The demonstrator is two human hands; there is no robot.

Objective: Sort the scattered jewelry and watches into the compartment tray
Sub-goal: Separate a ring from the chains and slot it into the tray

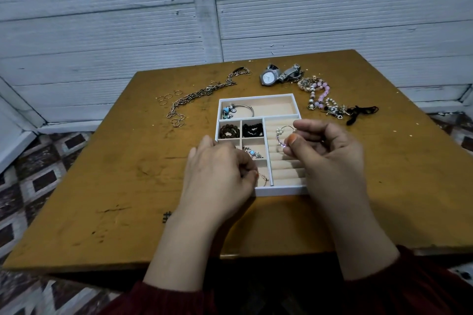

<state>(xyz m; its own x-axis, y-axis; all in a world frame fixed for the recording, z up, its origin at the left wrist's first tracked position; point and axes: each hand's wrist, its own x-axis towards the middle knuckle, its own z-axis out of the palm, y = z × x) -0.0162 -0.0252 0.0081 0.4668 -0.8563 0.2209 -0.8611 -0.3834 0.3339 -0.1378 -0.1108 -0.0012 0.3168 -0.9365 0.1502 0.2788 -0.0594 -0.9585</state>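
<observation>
On the far left of the mustard-yellow wooden table (102, 161) we see thin copper rings (166, 99) and a tangled bronze chain necklace (197, 96), well apart from the white compartment tray with beige lining (281, 190). The chain will be limp and snag-prone, so we would lift it near its middle.

Our left hand (220, 174) hovers over the tray's near-left cells, fingers curled and pinching what looks like a thin gold hoop (265, 179); the contact is partly hidden. Brown and black bead bracelets, a blue-charm bangle and a turquoise piece already fill other cells.

Our right hand (325, 148) pinches a fine wire bracelet with white pearl and pink beads (280, 135) between thumb and fingertips, above the ridged ring rolls. It seems light and easily bent, so a gentle grip on the wire is best.

Behind the tray lie a silver metal watch (268, 77) and a heap of pink-and-pearl beaded bracelets (320, 96), with a black cord (361, 112) tangled at its right end; that knot may hinder picking.
</observation>
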